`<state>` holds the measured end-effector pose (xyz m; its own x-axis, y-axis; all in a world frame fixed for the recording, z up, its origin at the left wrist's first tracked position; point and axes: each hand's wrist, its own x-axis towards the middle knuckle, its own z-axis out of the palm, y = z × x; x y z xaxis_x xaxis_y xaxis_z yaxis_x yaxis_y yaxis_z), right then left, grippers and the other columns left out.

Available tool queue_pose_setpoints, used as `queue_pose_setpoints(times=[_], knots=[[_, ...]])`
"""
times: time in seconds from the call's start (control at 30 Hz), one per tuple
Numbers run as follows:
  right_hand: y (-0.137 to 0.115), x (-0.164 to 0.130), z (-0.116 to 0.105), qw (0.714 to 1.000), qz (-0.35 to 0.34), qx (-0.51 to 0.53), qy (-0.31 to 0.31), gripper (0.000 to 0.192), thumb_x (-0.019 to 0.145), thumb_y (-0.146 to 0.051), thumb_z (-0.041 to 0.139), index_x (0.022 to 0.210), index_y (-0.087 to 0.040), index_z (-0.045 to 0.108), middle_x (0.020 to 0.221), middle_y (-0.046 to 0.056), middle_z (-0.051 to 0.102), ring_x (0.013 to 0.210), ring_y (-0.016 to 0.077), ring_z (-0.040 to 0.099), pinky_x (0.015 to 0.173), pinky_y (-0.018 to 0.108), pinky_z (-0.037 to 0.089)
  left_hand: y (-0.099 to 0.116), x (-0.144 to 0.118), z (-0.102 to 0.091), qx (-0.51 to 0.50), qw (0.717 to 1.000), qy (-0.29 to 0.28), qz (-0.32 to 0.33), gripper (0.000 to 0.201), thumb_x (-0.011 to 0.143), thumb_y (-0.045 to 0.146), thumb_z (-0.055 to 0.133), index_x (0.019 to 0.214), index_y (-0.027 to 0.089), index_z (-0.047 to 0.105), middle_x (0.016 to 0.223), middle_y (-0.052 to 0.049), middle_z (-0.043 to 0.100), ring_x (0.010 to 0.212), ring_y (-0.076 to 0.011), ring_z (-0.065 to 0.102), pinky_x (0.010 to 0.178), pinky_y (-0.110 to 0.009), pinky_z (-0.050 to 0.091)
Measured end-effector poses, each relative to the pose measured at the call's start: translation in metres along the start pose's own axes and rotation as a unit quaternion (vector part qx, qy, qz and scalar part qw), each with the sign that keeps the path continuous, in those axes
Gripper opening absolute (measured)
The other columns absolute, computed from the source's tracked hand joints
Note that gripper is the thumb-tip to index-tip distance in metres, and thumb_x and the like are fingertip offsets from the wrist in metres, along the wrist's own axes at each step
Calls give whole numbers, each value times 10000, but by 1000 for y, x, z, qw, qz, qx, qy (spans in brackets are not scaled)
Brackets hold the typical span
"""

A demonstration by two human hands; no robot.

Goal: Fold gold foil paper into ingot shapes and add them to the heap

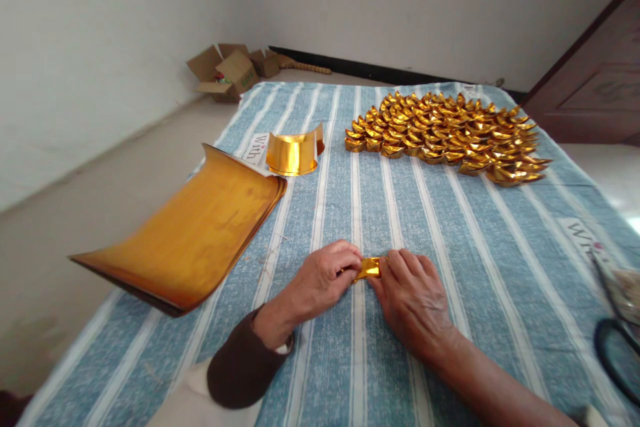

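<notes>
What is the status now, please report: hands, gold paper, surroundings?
Left hand and right hand both pinch small folded gold paper on striped cloth. Gold sheet stack left; folded ingot pile far. Nothing between.

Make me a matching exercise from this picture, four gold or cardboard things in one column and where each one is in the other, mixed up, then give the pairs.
Things:
1. small gold foil piece
2. stack of gold foil sheets
3. pile of folded gold ingots
4. cardboard boxes

Places:
A. on the floor by the wall
B. far right part of the striped cloth
C. overhanging the cloth's left edge
D. pinched between the left hand and right hand

Pairs: 1-D, 2-C, 3-B, 4-A
</notes>
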<state>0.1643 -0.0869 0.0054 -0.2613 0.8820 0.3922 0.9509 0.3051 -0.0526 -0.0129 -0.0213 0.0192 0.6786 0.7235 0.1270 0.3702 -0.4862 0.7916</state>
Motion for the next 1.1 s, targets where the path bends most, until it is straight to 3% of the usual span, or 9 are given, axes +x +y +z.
queue_pose_setpoints(times=[0.13, 0.47, 0.73, 1.1], knots=[[-1, 0, 1, 1000, 1, -3, 3, 191, 965, -271, 513, 800, -205, 584, 785, 42, 568, 787, 230, 470, 724, 372, 337, -1, 2, -5, -14, 1000, -28, -1, 120, 839, 83, 593, 856, 183, 654, 989, -25, 656, 919, -155, 627, 844, -304, 501], [-4, -4, 3, 1000, 22, 2, 8, 176, 967, -287, 509, 862, -183, 603, 850, 55, 609, 847, 229, 506, 763, 378, 358, -4, -1, 9, 9, 1000, 24, 8, 100, 868, 113, 581, 793, 180, 584, 927, -32, 637, 865, -163, 609, 772, -306, 501], [-8, -7, 10, 999, 44, -3, 26, 140, 964, -272, 523, 890, -183, 602, 864, 57, 638, 890, 227, 538, 802, 374, 375, -6, -3, 11, 52, 998, 28, 34, 114, 908, 109, 510, 848, 182, 574, 937, -43, 619, 890, -175, 595, 794, -320, 502], [-9, -11, 15, 997, 44, -24, 53, 185, 985, -288, 482, 992, -170, 624, 971, 96, 664, 975, 248, 549, 853, 397, 406, -5, -4, 10, 53, 998, 20, 30, 61, 904, 154, 571, 851, 185, 570, 953, -43, 626, 897, -182, 590, 798, -335, 505]])
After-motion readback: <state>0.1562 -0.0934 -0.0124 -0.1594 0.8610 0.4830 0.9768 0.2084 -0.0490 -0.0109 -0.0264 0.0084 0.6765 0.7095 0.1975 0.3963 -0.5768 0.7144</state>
